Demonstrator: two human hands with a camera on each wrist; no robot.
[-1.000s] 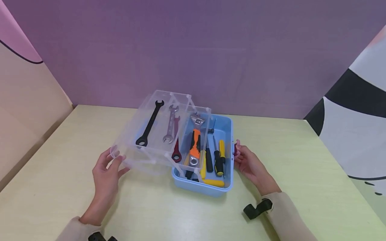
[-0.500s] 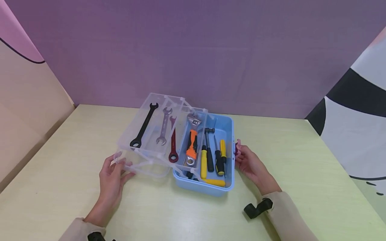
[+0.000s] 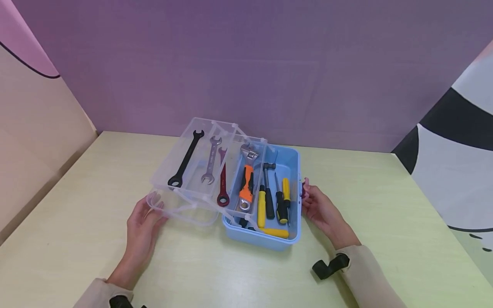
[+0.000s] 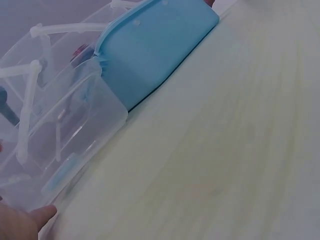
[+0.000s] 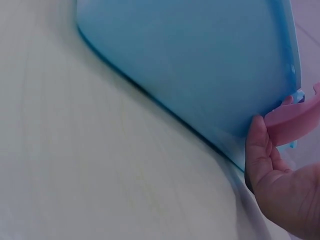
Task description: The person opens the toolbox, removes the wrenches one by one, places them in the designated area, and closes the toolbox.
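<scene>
- Head view shows the table, pale green and flat, carrying the blue toolbox at its middle.
- That box base looks to me like stiff moulded plastic, fairly heavy with tools in it; I judge it best steadied at its smooth right wall or its pink latch.
- My right hand rests against that right wall, fingers relaxed and thumb on the plastic, gripping nothing firmly.
- To the left, the clear trays stand swung out on thin arms; they seem light, slippery and a bit brittle, so I would hold the lower tray's near-left rim, not the arms.
- My left hand holds exactly that corner, fingertips curled over the rim.
- Smallest are the loose tools: black wrench, silver wrench and orange adjustable spanner, which would likely slide if tilted.
</scene>
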